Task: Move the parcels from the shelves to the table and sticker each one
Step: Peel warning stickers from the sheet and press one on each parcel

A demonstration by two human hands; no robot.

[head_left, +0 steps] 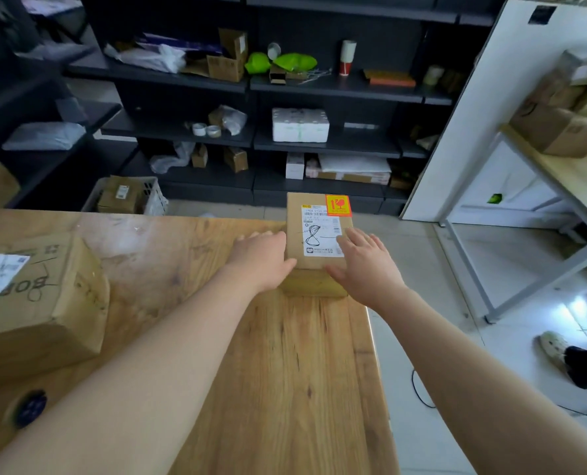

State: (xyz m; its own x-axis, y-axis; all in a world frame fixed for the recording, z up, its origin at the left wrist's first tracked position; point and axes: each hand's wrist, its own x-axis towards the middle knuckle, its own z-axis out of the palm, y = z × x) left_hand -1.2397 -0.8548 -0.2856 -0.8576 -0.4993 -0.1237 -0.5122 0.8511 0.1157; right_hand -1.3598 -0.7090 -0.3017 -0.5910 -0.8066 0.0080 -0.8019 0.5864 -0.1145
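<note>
A small brown cardboard parcel stands at the far right corner of the wooden table. It carries a white shipping label with a hand-drawn 8 and an orange fragile sticker on its top right corner. My left hand lies against the parcel's left side with straight fingers, thumb at the near edge. My right hand rests flat on the parcel's right side and top, fingers spread over the label. A larger brown box with a white label sits on the table at the left.
Dark shelves at the back hold boxes, bags, tape rolls and a white foam package. A white crate of boxes stands on the floor. A white-framed table with cartons is at right. A person's foot shows on the floor.
</note>
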